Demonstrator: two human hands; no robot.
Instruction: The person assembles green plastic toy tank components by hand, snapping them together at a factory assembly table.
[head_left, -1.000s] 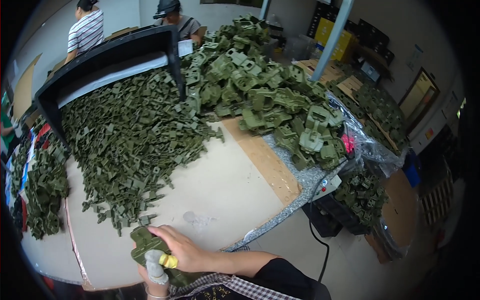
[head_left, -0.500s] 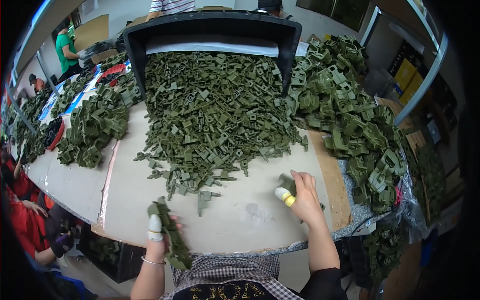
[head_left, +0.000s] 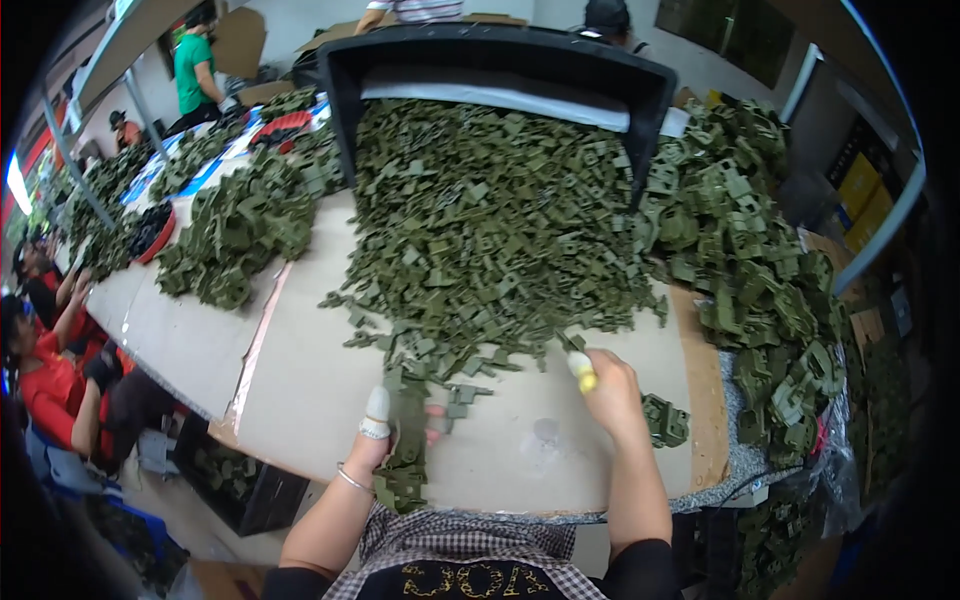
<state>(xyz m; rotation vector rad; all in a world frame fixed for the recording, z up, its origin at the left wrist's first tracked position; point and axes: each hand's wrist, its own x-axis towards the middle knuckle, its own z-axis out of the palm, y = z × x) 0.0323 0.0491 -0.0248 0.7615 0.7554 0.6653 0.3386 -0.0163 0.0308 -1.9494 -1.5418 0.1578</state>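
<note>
My left hand (head_left: 374, 435) is closed around a long olive-green moulded plastic part (head_left: 405, 455), held upright near the table's front edge. White wrapping covers that thumb, and a bracelet circles the wrist. My right hand (head_left: 610, 385) is at the near right edge of a large heap of small green plastic parts (head_left: 490, 230). Its wrapped white-and-yellow thumb pinches a small green plastic part (head_left: 571, 342); the other fingers are largely hidden. Beside that wrist another moulded green part (head_left: 664, 420) lies on the table. A few small pieces (head_left: 462, 397) lie just right of the part in my left hand.
Behind the heap a black bin (head_left: 500, 45) lies tipped on its side. Larger green mouldings are piled at the right (head_left: 740, 260) and left (head_left: 235, 230). A red tray (head_left: 155, 235) holds dark parts. People in red sit at the left; one in green (head_left: 195, 70) stands farther back.
The view has swung, shifting the scene rightward. My left hand has moved forward with its long part, now more upright. My right hand has come closer to the heap's edge.
</note>
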